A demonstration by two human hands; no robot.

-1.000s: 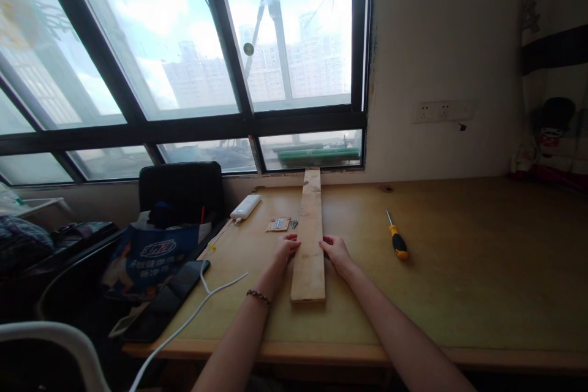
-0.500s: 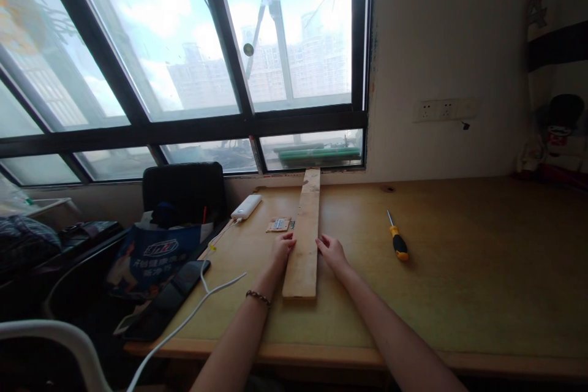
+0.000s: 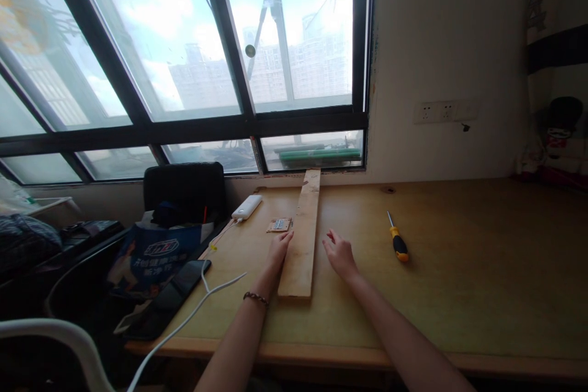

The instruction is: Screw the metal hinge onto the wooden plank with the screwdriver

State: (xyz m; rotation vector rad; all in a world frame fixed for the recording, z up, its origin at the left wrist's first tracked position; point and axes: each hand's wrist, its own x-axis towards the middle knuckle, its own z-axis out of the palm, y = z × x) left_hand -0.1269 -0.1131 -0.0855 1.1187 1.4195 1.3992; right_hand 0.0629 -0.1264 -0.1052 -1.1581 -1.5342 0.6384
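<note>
A long, pale wooden plank (image 3: 301, 251) lies on the desk, its far end up against the window ledge. My left hand (image 3: 278, 251) is at the plank's left edge, thumb and fingers closed on it. To the right of the plank, a small gap away, my right hand (image 3: 340, 254) hovers with loosely bent fingers apart and nothing in them. Beside the plank's left edge, just beyond my left hand, sits a small flat brown piece (image 3: 279, 225) with a pale, patterned face. A screwdriver (image 3: 397, 244) with a yellow and black handle rests farther right.
On the desk's left side are a white power bank (image 3: 247, 207) and a white cable (image 3: 202, 303). A dark flat device (image 3: 168, 303) lies at the left edge, near a blue bag (image 3: 160, 257). The window (image 3: 294, 49) rises behind the desk (image 3: 459, 269).
My right hand has let go of the plank's right edge and moved right. The plank's near end has shifted slightly left, with my left hand still at its edge.
</note>
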